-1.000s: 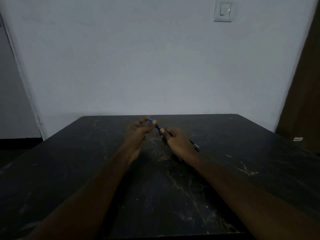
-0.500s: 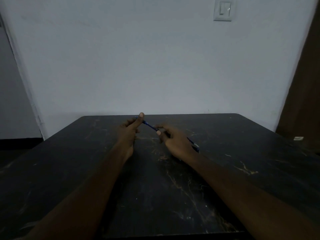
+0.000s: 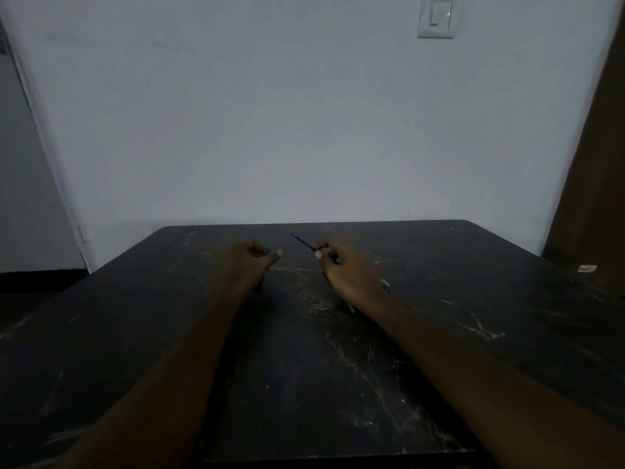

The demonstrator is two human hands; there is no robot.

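My right hand pinches the one blue pen over the table, its long axis slanting and its tip aimed far-left toward the wall. My left hand curls around one blue cap, apart from that tip.

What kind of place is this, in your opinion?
Probably a plain room indoors, a home or office: a dark marbled table stands against a bare pale wall with a light switch, and brown wood at the right.
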